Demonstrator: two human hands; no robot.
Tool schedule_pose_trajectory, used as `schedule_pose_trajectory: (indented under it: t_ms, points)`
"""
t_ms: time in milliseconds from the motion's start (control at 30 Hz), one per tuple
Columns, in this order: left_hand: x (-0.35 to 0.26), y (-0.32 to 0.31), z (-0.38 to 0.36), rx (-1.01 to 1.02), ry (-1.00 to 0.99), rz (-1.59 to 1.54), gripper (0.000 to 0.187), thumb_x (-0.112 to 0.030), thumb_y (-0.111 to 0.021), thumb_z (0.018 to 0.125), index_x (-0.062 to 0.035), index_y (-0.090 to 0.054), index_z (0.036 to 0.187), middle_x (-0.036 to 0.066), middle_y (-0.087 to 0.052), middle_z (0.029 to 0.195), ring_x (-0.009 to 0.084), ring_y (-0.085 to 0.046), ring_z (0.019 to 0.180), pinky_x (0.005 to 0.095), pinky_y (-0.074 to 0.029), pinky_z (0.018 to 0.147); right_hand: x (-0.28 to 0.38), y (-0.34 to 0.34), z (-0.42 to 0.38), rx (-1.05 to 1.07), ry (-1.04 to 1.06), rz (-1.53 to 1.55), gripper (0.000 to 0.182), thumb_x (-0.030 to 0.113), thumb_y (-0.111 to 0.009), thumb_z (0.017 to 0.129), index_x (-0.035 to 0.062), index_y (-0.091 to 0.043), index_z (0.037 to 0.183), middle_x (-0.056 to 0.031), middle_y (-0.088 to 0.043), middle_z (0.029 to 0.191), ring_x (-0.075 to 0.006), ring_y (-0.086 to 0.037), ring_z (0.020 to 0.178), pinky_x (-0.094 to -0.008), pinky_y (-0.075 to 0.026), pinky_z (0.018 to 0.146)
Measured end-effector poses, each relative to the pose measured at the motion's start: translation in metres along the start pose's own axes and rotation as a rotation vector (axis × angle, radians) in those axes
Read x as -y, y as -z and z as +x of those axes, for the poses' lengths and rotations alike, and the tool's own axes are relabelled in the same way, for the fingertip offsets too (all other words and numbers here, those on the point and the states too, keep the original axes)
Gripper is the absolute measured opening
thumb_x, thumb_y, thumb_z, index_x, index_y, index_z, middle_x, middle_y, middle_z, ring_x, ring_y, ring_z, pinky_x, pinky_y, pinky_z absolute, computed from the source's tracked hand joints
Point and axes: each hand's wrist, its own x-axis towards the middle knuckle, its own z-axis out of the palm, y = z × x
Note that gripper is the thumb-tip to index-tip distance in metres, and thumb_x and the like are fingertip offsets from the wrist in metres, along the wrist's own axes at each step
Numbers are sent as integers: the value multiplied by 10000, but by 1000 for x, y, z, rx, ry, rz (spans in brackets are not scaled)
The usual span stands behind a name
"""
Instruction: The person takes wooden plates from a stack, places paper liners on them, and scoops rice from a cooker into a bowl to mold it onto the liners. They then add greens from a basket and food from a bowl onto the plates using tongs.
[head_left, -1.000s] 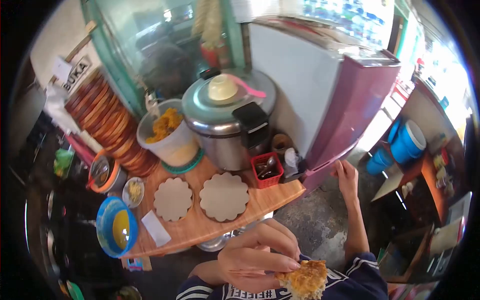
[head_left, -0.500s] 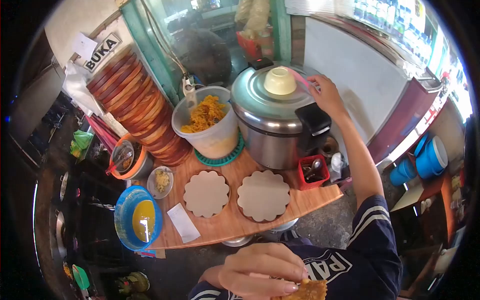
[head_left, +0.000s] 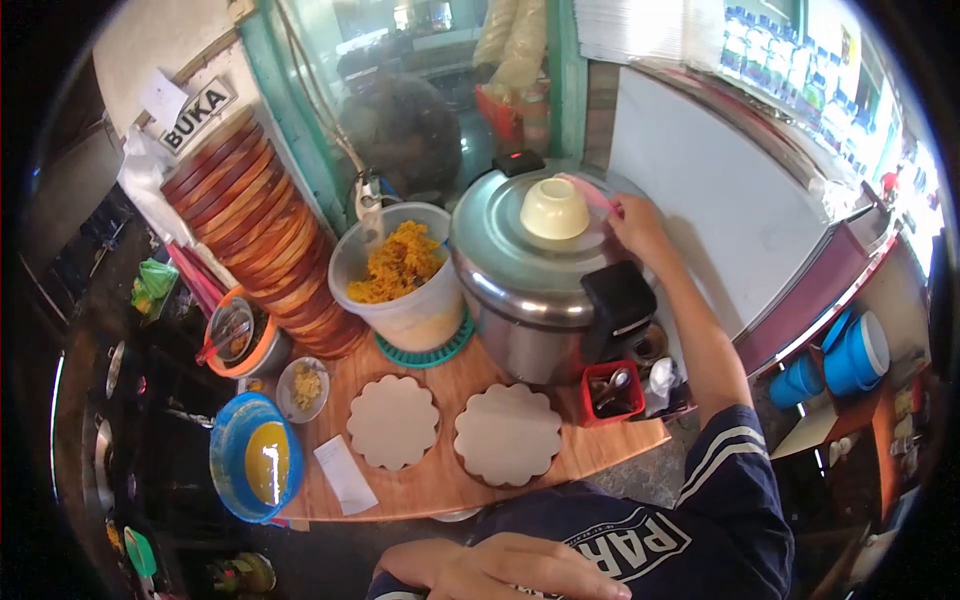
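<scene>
A large steel rice cooker (head_left: 525, 335) stands at the back of the table with its lid down. On the lid rests an upturned cream bowl (head_left: 554, 210). My right hand (head_left: 638, 225) is closed on a pink plastic rice paddle (head_left: 588, 190) beside the bowl; the bowl hides part of the paddle. At the bottom edge, in front of my chest, is my left hand (head_left: 530, 570), fingers bent. The fried piece it held a moment earlier lies below the frame. Two scalloped paper-lined plates (head_left: 393, 422) sit on the wooden table (head_left: 420, 495).
Left of the cooker stands a tub (head_left: 400, 322) with yellow-orange food, beside stacked wooden plates (head_left: 265, 225). A blue basin (head_left: 225, 465) with yellow liquid, a small dish (head_left: 302, 390) and a paper slip (head_left: 345, 475) lie leftward. A red cutlery box (head_left: 612, 392) is near the cooker.
The view has shifted, so the table appears lower and slightly left. My left hand has dropped, and the fried piece in it has left the frame. My right hand keeps hold of the pink paddle.
</scene>
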Motion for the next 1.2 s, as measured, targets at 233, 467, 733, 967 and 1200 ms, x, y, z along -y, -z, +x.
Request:
schedule_pose_trajectory:
  t_ms: [233,467,733,967,1200]
  points:
    - [79,35,19,-59,369,554,346,-25,-602,805,16,-510,1136,84,-610,889,175,-589,763,278,-498,680,-3,44,-27,-242,-11,242,141,81,-568,797,-3,-575,910,-170,-601,759,-284,-585,652,-352,-460,620]
    - [304,139,16,-74,524,1091,628,-221,-746,698,-58,-435,1219,159,-505,1158,297,-510,1068,403,-436,870,14,70,-125,-145,-98,440,135,47,-539,805,12,-532,936,-34,-434,663,-122,-425,628,-280,-379,569]
    - [352,143,37,213,873,1313,1009,-364,-827,507,-161,-298,1341,227,-414,1258,440,-404,1158,538,-373,917,42,60,-163,24,301,137,512,68,-674,639,115,-556,1135,-94,-501,965,-256,-567,765,-362,-484,615]
    - [273,157,52,-576,627,591,735,-200,-776,687,-101,-358,1283,121,-448,1185,227,-498,1051,324,-430,886,37,62,-149,86,482,-106,554,119,-729,619,124,-559,1147,-48,-502,948,-212,-573,767,-335,-467,670]
    - [141,215,-54,-896,465,215,479,-320,-482,927,-66,-371,1318,83,-446,1298,224,-451,1173,393,-342,1012,43,68,-130,106,677,-146,558,138,-722,630,81,-549,1158,-48,-533,915,-205,-579,775,-326,-469,657]
